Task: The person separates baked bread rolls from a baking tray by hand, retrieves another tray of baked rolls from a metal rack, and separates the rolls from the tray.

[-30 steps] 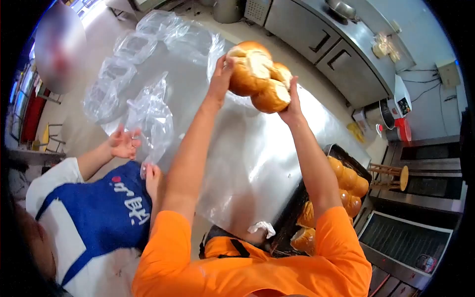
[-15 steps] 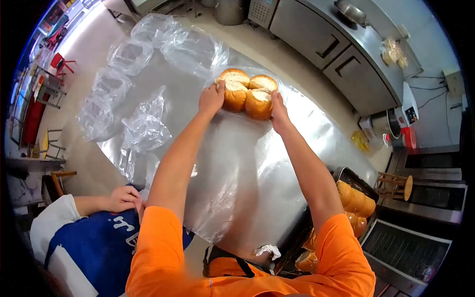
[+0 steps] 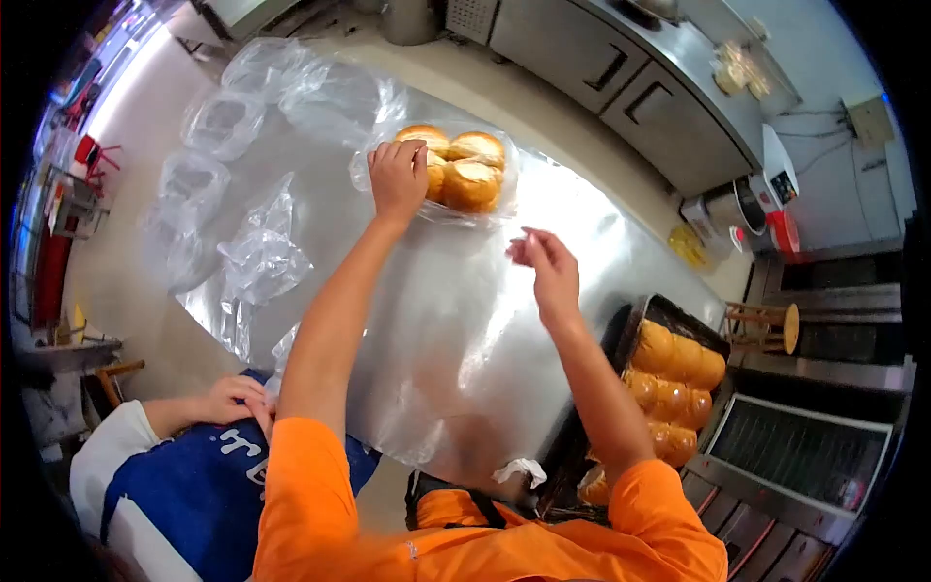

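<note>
Four round buns (image 3: 470,177), joined in one block, sit on one clear bag (image 3: 508,175) just right of the left hand (image 3: 398,182). That hand lies over the buns' left side with its fingers bent – I cannot tell if it pinches them or just rests there. The right hand (image 3: 549,274) is up over the shiny table (image 3: 465,281), near the buns but apart from them, its fingers loosely bent and a bit spread.

One crumpled bag (image 3: 262,257) lies left of the left hand. Past it, at least four puffy clear bags (image 3: 223,124) make a curve, up to the far side of the left hand.

Closer to the person than the right hand, and off to its right, is one black tray (image 3: 561,464). Its two far rows of bread (image 3: 679,359) have three tops each; the right arm hides some of the rest. One white scrap (image 3: 521,472) lies left of the tray.

To the near left of the left hand, another person in one blue apron (image 3: 189,485) has two hands (image 3: 240,398) close together.
</note>
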Tool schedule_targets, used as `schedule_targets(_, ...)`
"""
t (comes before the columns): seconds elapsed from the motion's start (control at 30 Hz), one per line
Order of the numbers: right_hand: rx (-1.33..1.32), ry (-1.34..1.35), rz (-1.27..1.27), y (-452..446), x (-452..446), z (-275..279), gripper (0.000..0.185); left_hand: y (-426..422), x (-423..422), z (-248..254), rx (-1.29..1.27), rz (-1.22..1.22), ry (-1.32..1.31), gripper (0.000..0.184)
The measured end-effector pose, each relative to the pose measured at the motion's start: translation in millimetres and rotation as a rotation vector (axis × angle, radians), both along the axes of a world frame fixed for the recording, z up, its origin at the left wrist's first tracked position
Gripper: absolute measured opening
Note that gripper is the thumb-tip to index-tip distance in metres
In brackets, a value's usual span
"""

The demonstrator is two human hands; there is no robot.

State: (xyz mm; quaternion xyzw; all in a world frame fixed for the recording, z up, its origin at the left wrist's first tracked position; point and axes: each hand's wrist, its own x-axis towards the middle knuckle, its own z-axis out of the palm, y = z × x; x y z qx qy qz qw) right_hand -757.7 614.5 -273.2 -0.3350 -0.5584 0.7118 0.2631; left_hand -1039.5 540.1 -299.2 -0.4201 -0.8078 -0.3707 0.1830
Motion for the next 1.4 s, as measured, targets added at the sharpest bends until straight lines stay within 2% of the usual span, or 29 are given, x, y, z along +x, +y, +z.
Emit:
schedule_targets(0.03,-0.052,0.001,0.024,-16,22,7,0.028,4,12,3,-0.003,-0.028,-0.006,0.019)
schedule_targets(0.1,-0.120,0.001,0.048,-44,71,13,0.027,16,53,10,0.238,-0.023,-0.138,0.019)
schedule_targets(0.17,-0.283,0.005,-0.016,-67,123,10,0.026,18,112,23,0.399,-0.102,-0.433,0.024)
schedule_targets(0.23,-0.366,0.003,-0.154,-81,183,15,0.024,4,184,24,0.452,-0.170,-0.735,0.029)
schedule_targets(0.3,-0.331,0.049,-0.341,-87,253,0,0.022,-19,257,21,0.439,-0.223,-0.895,0.032)
schedule_targets(0.43,-0.266,0.052,-0.763,-96,397,15,0.019,-75,383,-22,0.392,-0.335,-1.122,0.029)
schedule_targets(0.47,-0.244,0.059,-0.809,-97,431,22,0.019,-84,415,-17,0.369,-0.365,-1.117,0.029)
schedule_targets(0.53,-0.203,0.075,-0.892,-105,496,31,0.019,-106,475,-9,0.285,-0.343,-1.283,0.026)
schedule_targets(0.63,-0.172,0.148,-0.967,-111,581,39,0.021,-132,529,-16,0.173,-0.366,-1.264,0.024)
schedule_targets(0.83,-0.184,0.275,-0.882,-117,719,8,0.022,-182,601,-18,0.086,-0.369,-1.015,0.025)
schedule_targets(0.9,-0.119,0.267,-0.873,-117,752,-13,0.022,-199,638,-12,0.099,-0.233,-1.011,0.025)
schedule_targets(0.97,-0.171,0.288,-0.818,-122,777,-32,0.021,-210,679,-15,0.116,-0.274,-1.030,0.023)
schedule_targets(1.03,-0.150,0.063,-0.839,-130,790,-34,0.018,-217,714,-22,0.074,-0.250,-0.975,0.019)
schedule_targets(1.07,-0.147,0.075,-0.789,-131,788,-35,0.018,-218,731,-28,0.078,-0.204,-0.968,0.020)
schedule_targets(1.13,0.205,-0.321,-0.612,-151,773,-40,0.018,-219,757,-33,0.057,-0.130,-0.933,0.020)
schedule_targets(1.2,0.387,-0.348,-0.403,-164,744,-45,0.035,-216,765,-29,0.019,-0.120,-0.948,0.021)
schedule_targets(1.23,0.617,-0.437,-0.265,-168,729,-40,0.056,-213,765,-24,0.034,-0.140,-0.978,0.021)
schedule_targets(1.27,0.680,-0.511,-0.104,-170,715,-32,0.076,-208,764,-18,0.026,-0.143,-0.963,0.019)
schedule_targets(1.3,0.825,-0.604,0.004,-170,701,-30,0.086,-204,759,-18,0.040,-0.138,-0.958,0.019)
schedule_targets(1.4,0.984,-0.696,0.122,-162,673,-36,0.089,-196,747,-14,0.069,-0.142,-1.019,0.015)
